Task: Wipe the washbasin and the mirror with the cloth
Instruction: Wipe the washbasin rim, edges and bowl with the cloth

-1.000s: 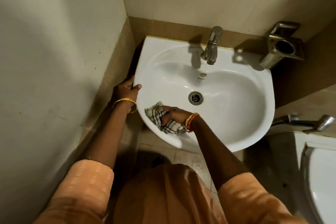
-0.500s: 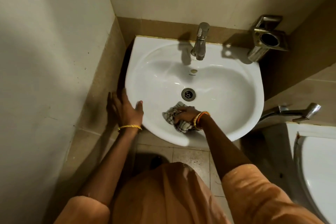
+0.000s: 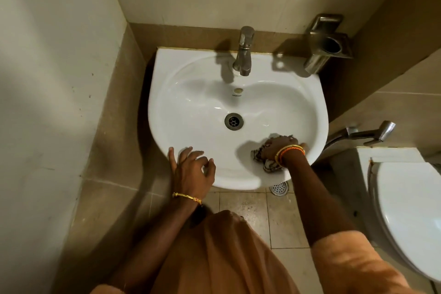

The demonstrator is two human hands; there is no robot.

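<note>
Here, 1 head view, items listed left to right.

1. Wall (image 3: 47, 79): pale, plain, with a tan tiled band along its foot beside the basin.

2. Left hand (image 3: 191, 169): rests on the near-left rim of the washbasin, fingers loosely spread and slightly bent, holding nothing. A thin gold bangle (image 3: 187, 197) sits on the wrist.

3. Washbasin (image 3: 195, 107): white ceramic, rounded front, mounted against the back wall. Round metal drain (image 3: 234, 121) at the centre of the bowl; a small overflow hole above it.

4. Tap (image 3: 244, 53): 1 metal pillar tap at the back centre of the basin, spout pointing into the bowl.

5. Cloth (image 3: 270, 163): checked, light and dark, bunched against the inner near-right slope of the bowl, mostly covered by the hand.

6. Right hand (image 3: 278, 148): pressed down on the cloth, fingers curled round it. Orange and gold bangles (image 3: 290, 151) on the wrist.

7. Floor drain (image 3: 279, 188): round perforated cover on the tan tiled floor, partly hidden under the basin's front edge.

8. Metal holder (image 3: 327, 48): wall-mounted, with 1 round opening, at the back-right corner above the basin.

9. Spray handle (image 3: 367, 132): metal, lying just right of the basin, above the toilet.

10. Toilet (image 3: 410, 210): white, lid down, at the right edge.

11. Orange garment (image 3: 226, 258): fills the lower foreground, with short sleeves on both arms.
</note>
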